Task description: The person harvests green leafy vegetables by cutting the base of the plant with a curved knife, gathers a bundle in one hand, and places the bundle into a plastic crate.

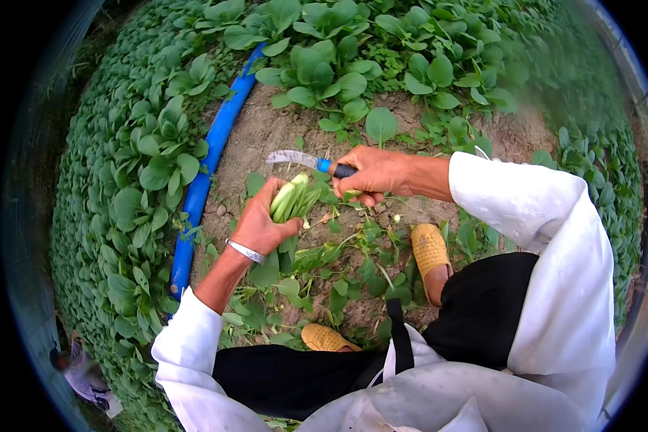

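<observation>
My left hand (261, 225) is closed round a bok choy (289, 200), its pale cut stem end pointing up and its leaves hanging below the fist. To its right, my right hand (371, 175) grips a small curved knife (295, 158) by its dark handle with a blue band. The blade points left, just above the stem end and apart from it. A bit of green shows under the right hand's fingers; I cannot make out whether it is held. Loose leaves (367, 270) lie on the soil below both hands.
A blue hose (216, 144) runs along the left of the bare soil (255, 122). Dense leafy greens (115, 216) grow to the left, with more plants (324, 72) ahead. My feet in yellow shoes (429, 247) stand among the leaves. Another person (86, 378) is at the far lower left.
</observation>
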{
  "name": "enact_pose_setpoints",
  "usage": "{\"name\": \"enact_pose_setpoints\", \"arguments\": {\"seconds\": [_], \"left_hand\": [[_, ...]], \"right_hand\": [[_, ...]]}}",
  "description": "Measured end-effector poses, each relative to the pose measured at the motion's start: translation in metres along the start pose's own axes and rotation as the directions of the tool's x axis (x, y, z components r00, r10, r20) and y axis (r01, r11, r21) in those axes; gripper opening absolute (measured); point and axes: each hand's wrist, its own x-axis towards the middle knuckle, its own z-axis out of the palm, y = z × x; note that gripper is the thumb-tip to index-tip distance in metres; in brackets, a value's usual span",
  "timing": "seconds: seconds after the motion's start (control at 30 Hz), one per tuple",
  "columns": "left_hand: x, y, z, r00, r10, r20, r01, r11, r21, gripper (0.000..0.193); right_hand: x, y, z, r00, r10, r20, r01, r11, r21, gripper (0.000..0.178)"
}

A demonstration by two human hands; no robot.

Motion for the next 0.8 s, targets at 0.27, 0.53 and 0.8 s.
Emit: {"name": "enact_pose_setpoints", "arguments": {"seconds": [0.27,0.53,0.8], "left_hand": [[0.113,0.019,0.043,0.987,-0.104,0.124,0.028,0.867,0.498,0.026],[0.217,0.014,0.107,0.892,0.107,0.439,-0.449,0.318,0.835,0.025],[0.317,0.006,0.091,0.954,0.097,0.284,-0.298,0.199,0.934,0.029]], "right_hand": [[-0.022,0.102,-0.115,0.868,-0.037,-0.496,0.127,0.981,0.15,0.023],[0.03,0.137,-0.133,0.787,-0.029,-0.616,0.26,0.921,0.29,0.041],[0.102,0.136,-0.164,0.716,-0.001,-0.699,0.2,0.958,0.204,0.044]]}}
